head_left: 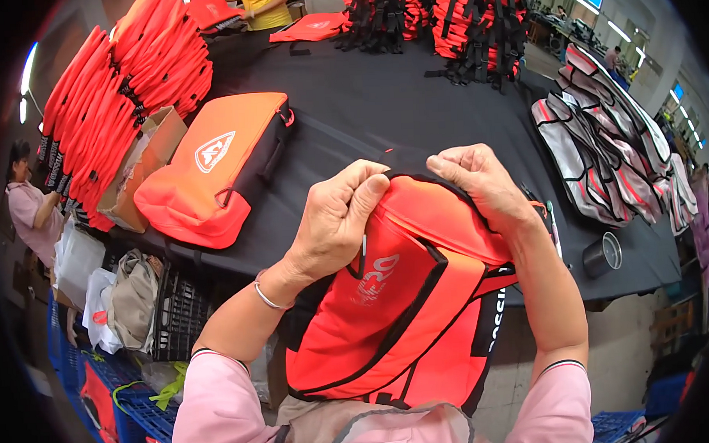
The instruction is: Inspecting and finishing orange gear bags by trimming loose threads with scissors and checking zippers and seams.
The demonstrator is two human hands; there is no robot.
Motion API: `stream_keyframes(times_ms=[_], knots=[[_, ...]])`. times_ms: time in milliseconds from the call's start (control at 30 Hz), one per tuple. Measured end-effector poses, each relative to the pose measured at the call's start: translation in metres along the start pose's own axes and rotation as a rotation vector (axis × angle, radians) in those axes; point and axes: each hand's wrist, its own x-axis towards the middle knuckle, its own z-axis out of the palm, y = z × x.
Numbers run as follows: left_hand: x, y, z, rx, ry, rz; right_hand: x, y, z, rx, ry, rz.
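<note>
An orange-red backpack [366, 323] with black trim hangs over the table's near edge, close against my body. My left hand [334, 210] pinches the black-trimmed upper edge of it, thumb and fingers pressed together. On the other side of that edge, my right hand [482, 186] grips the trim in the same way. Between the two hands the orange fabric bulges upward. The backpack's lower end rests near my lap. A second orange bag [212, 172], with a white emblem and black side, lies on the table to the left of my left hand.
Tall stacks of orange pieces [93, 106] stand at the left beside a cardboard box [153, 162]. Grey-white bag pieces [602, 150] and a dark cup [602, 256] sit on the right of the black-covered table [343, 105]. Blue crates [134, 401] stand lower left. Other people are nearby.
</note>
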Motion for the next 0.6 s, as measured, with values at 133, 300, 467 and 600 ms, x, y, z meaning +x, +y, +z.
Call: stream_keyframes(times_ms=[133,300,467,600], knots=[[0.001,-0.007,0.006,0.055,0.095,0.081,0.002,-0.002,-0.004,-0.430,0.205,-0.271],[0.002,-0.004,0.011,0.032,0.215,0.088,-0.024,-0.027,0.045,-0.813,0.199,-0.548],[0.003,0.001,0.008,-0.157,0.134,0.022,-0.025,-0.017,0.051,-0.786,0.191,-0.476],[-0.005,0.004,-0.011,-0.285,-0.065,-0.123,-0.027,-0.014,0.048,-0.777,0.204,-0.530]])
